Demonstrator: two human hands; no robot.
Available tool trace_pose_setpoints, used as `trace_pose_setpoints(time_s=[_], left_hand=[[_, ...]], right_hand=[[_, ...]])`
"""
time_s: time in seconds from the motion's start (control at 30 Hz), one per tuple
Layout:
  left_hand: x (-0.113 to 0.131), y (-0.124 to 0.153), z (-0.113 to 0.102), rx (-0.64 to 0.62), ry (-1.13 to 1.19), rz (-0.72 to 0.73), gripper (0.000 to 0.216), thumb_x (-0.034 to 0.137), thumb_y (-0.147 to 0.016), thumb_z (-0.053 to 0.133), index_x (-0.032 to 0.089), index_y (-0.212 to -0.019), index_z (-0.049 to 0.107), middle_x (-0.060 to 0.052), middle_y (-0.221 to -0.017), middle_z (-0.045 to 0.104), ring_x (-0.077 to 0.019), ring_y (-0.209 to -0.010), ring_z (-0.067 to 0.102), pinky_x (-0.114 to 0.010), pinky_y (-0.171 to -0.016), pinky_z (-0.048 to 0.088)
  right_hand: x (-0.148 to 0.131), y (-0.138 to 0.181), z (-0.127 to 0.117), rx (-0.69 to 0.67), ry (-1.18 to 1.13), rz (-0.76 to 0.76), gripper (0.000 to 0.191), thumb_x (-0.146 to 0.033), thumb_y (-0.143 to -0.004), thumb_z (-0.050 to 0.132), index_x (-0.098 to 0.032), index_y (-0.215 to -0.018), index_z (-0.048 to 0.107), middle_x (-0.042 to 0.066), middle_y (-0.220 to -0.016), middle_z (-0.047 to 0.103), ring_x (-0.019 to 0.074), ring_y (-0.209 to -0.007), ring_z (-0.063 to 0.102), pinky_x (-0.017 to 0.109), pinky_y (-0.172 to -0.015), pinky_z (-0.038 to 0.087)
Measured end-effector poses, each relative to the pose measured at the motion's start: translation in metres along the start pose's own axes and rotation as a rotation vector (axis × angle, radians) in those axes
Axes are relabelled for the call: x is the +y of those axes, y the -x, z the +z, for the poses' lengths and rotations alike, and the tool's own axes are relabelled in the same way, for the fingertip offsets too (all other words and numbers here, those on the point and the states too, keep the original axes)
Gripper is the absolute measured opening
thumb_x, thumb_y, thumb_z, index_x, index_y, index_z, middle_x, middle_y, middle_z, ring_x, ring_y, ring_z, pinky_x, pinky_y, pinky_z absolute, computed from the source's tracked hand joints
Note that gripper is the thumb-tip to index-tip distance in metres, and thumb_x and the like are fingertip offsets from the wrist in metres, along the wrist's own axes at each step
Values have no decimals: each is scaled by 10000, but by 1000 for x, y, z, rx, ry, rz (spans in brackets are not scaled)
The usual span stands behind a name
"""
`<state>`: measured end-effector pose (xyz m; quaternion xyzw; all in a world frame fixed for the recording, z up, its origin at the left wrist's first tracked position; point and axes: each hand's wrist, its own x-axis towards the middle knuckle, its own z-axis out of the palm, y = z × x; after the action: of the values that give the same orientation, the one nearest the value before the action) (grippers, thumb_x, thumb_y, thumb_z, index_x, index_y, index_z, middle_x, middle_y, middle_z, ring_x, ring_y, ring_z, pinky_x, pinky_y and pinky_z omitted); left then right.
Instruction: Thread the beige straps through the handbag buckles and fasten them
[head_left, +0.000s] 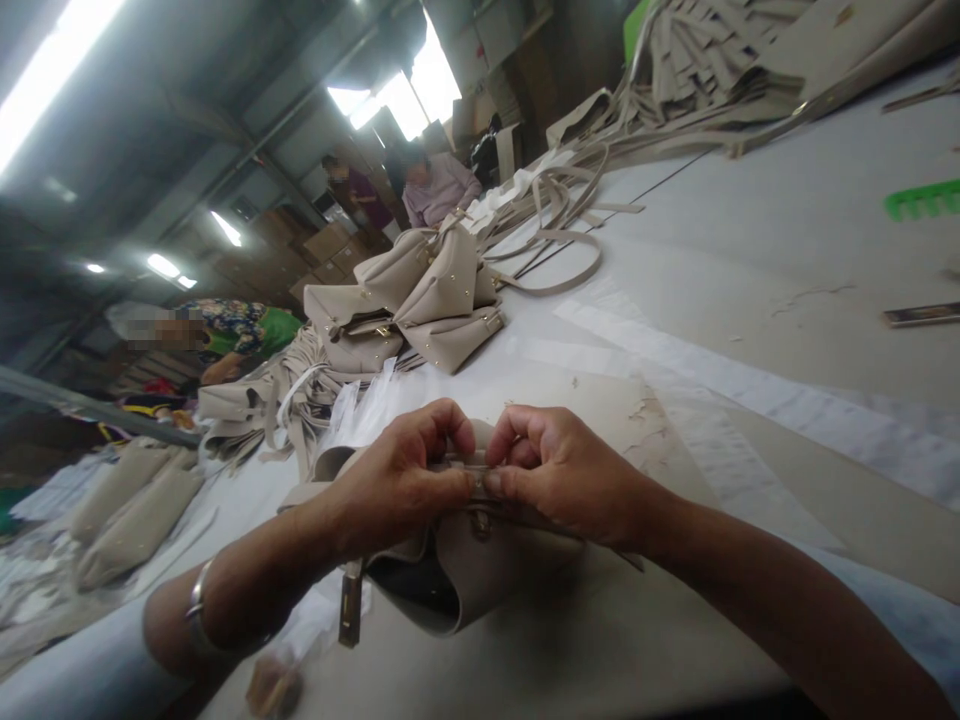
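A beige handbag [510,575] lies on the table right in front of me, its dark inside partly showing at the lower left. My left hand [412,465] is closed, thumb and fingers pinching the bag's top edge. From the other side my right hand [562,465] pinches the same edge, the two thumb tips almost touching. What lies between the fingertips is mostly hidden. Just under the thumbs sits a small gold-coloured metal fitting [481,522] on the bag. A metal-faced tab [350,605] hangs at the bag's left side, below my left wrist.
Several beige bags [420,300] are piled ahead, with loose straps [570,265] beside them. A green comb-like piece [922,203] and a metal-faced strip [922,315] lie to the right. White sheeting [712,390] crosses the table. A person [232,325] bends at the left; others are farther back.
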<state>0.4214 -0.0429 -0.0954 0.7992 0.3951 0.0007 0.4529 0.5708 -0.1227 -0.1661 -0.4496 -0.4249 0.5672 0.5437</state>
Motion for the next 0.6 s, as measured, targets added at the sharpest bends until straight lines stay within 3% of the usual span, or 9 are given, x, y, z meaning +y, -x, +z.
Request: trace_pose_setpoints(time_s=[0.2, 0.6], left_hand=[[6, -3, 5, 8, 53, -27, 219, 215, -684, 629, 167, -815, 460, 39, -647, 517, -73, -529, 443, -179, -470, 332], [-3, -9, 14, 122, -38, -70, 197, 175, -631, 601, 172, -766, 457, 46, -593, 494, -92, -496, 472, -178, -425, 324]], right_hand=[[-2, -3, -1, -6, -44, 15, 189, -69, -684, 633, -153, -711, 466, -63, -496, 498, 53, -438, 423, 141, -388, 301], [13, -7, 1, 49, 182, -114, 132, -107, -649, 606, -165, -685, 494, -36, -554, 515, 77, -497, 446, 169, -425, 310]])
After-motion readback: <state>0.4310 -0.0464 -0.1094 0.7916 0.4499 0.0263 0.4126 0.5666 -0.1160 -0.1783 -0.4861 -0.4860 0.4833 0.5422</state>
